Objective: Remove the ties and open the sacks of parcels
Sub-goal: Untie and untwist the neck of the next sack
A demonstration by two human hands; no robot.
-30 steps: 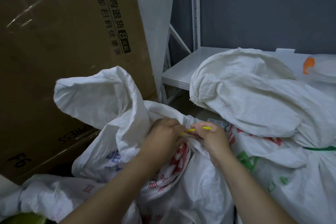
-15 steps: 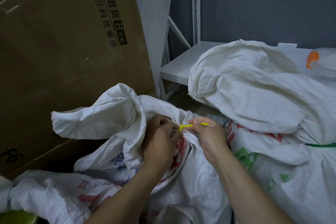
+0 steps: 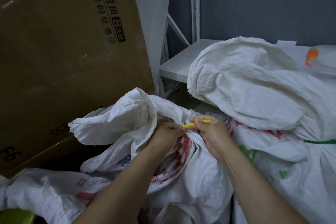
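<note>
Yellow tie [image 3: 197,123] is sitting at the bunched neck of the front sack [image 3: 190,178], low in the middle of the view, and it is not yet off. Right hand [image 3: 214,136] is pinching the tie's free tail between thumb and fingers. Left hand [image 3: 165,134] is gripping the gathered cloth just beside the tie's head, fingers curled. The neck is looking cinched, so this sack is reading as unopened, with removal under way. To the right a second sack [image 3: 272,160] is wearing a green tie [image 3: 320,141], untouched, so that one is waiting too. Loose sacking [image 3: 245,82] above it is slumping against the shelf [image 3: 174,67]; a cardboard box [image 3: 63,51] is leaning at left
</note>
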